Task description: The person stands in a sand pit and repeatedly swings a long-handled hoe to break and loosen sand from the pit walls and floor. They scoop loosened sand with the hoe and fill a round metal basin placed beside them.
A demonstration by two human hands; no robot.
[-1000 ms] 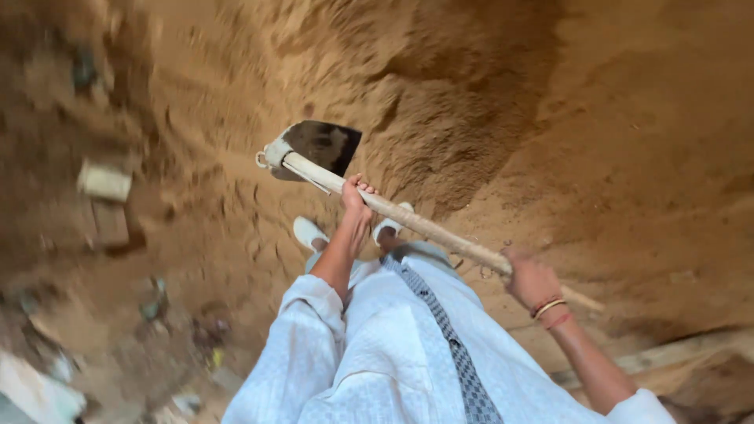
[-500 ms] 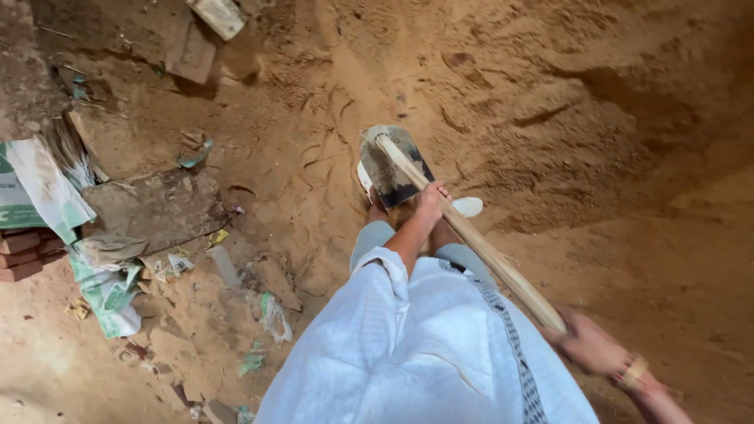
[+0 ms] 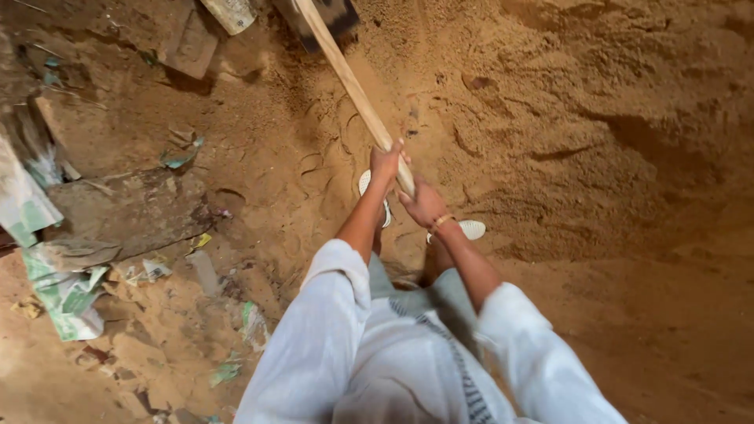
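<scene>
- A mound of loose brown sand [image 3: 613, 118] fills the upper right and slopes down toward the person's feet.
- A packed earth floor [image 3: 667, 345] spreads below and to the left, marked with footprints.
- The person's white sleeves [image 3: 334, 314] and robe take up the lower middle of the view.
- A flat grey slab [image 3: 129, 212] lies on the ground at the left, with torn green-and-white sacking [image 3: 63, 302] beside it.
- A long wooden handle [image 3: 353, 90] runs from the hands up to the top edge, slanting left; its dark metal blade [image 3: 334, 16] sits at the top edge, partly cut off, so the tool is stretched out ahead of the person over the sand's foot.
- The left hand [image 3: 385, 161] is wrapped tight round the handle, higher up the shaft.
- The right hand [image 3: 424, 206] is clenched on the handle's near end, just below the left hand and almost touching it; a bracelet [image 3: 441, 222] circles the wrist.
- Two pale sandals [image 3: 471, 229] show under the arms.
</scene>
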